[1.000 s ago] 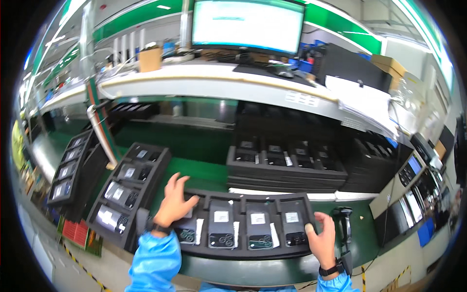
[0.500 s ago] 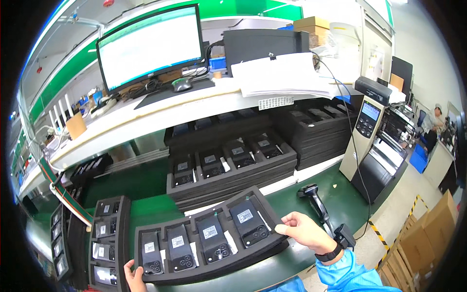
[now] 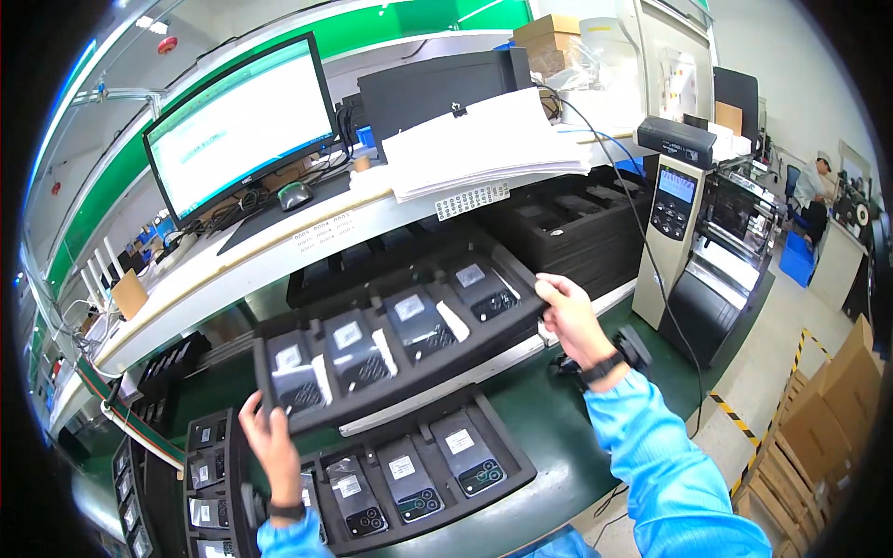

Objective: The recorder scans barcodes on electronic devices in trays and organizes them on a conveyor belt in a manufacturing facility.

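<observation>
My left hand (image 3: 272, 446) and my right hand (image 3: 569, 321) grip opposite short ends of a black foam tray (image 3: 409, 377), held up and tilted above the bench. Lying in its slots are several dark smartphones (image 3: 349, 349), each with a white label and a pale strip beside it. Under and nearer than it, a second foam tray (image 3: 518, 451) rests on the bench, also with smartphones (image 3: 407, 479) in its slots. My left forearm hides that tray's left end. Behind the raised tray is a stack of foam trays, mostly covered from sight.
Another tray stack (image 3: 595, 246) stands at the back right beneath the shelf (image 3: 279, 244). A label printer (image 3: 684, 251) stands on the right, a cable hanging across it. A barcode scanner (image 3: 634, 349) is partly behind my right wrist. More filled trays (image 3: 228, 465) sit at left.
Both hands have raised the upper tray off the bench and carried it away from me, toward the rear stack. The tray beneath has come into view. My head view has shifted.
</observation>
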{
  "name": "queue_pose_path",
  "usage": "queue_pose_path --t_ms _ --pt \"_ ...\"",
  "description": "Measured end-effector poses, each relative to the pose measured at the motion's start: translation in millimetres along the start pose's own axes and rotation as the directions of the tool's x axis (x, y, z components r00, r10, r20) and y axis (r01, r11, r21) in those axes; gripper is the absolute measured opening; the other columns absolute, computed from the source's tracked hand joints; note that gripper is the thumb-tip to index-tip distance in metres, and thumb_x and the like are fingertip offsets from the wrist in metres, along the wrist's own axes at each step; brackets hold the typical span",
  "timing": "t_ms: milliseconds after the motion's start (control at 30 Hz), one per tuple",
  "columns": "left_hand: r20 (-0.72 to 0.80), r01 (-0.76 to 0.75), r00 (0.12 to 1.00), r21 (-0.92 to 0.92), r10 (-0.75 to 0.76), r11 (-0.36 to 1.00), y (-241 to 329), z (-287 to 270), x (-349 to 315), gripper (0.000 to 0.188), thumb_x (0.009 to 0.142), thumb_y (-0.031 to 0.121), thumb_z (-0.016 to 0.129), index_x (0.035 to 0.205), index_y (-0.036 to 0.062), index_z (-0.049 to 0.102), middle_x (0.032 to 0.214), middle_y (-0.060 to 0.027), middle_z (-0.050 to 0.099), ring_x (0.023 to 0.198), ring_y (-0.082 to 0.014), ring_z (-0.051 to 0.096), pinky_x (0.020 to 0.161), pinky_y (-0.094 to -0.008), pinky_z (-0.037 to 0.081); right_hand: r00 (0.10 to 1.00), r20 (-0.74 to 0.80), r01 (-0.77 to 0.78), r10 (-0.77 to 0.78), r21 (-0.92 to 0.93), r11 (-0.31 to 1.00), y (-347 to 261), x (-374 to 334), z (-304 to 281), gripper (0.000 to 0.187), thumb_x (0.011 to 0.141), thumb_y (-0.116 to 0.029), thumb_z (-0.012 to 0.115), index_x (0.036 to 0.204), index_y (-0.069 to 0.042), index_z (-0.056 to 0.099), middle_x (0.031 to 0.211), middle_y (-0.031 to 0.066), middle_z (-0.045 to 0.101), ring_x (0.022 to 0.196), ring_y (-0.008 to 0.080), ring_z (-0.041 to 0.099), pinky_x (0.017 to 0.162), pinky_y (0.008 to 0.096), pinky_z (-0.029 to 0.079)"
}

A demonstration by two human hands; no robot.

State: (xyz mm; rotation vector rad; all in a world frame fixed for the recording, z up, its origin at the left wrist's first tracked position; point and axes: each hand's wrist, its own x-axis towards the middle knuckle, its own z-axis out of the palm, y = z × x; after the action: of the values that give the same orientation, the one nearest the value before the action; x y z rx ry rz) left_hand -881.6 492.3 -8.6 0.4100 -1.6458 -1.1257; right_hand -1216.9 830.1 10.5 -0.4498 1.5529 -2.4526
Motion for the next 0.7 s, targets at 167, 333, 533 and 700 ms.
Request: queue_pose_path --t_ms 167,333,533,700 --pt "0.005 0.078 0.997 0.001 -0.078 0.997 -57 62 53 0.039 0.104 0.016 0.055 0.140 0.0037 0.044 0.119 -0.0089 0.059 0.105 -0.0129 0.054 0.093 -0.0289 0.043 0.998 -0.035 0.056 -0.058 -0.059 0.997 33 60 -2 0.041 0.099 -0.012 0.061 0.136 0.004 0.055 0.107 0.0067 0.063 0.077 0.0113 0.062 0.075 0.0288 0.059" --pt "-0.164 0.068 0.985 0.099 -0.051 0.993 -63 73 45 0.056 0.103 0.026 0.057 0.149 0.0007 0.037 0.151 -0.0229 0.041 0.138 -0.0337 0.043 0.117 -0.0414 0.032 0.971 0.144 0.215 -0.192 -0.165 0.962 46 43 -9 0.063 0.085 0.004 0.066 0.145 0.002 0.045 0.114 0.0120 0.062 0.082 0.0138 0.066 0.077 0.0312 0.060" --pt "-0.081 -0.185 0.971 0.335 0.223 0.924 -20 72 -26 0.055 0.090 0.006 0.062 0.142 0.0000 0.045 0.143 -0.0182 0.048 0.135 -0.0327 0.047 0.115 -0.0429 0.036 0.910 -0.036 0.215 -0.414 -0.812 0.543 41 -55 -65 0.058 0.084 -0.012 0.072 0.136 0.003 0.050 0.131 0.0239 0.059 0.123 0.0359 0.058 0.103 0.0426 0.048" --pt "0.441 -0.514 0.813 0.238 0.380 0.824 -8 132 -54 0.039 0.082 0.007 0.067 0.120 0.0005 0.061 0.121 -0.0182 0.063 0.117 -0.0371 0.059 0.104 -0.0441 0.045 0.991 -0.115 -0.135 0.071 -0.836 0.531 49 -92 -77 0.073 0.085 -0.012 0.074 0.149 -0.007 0.039 0.092 0.0197 0.069 0.069 0.0241 0.070 0.058 0.0370 0.057"
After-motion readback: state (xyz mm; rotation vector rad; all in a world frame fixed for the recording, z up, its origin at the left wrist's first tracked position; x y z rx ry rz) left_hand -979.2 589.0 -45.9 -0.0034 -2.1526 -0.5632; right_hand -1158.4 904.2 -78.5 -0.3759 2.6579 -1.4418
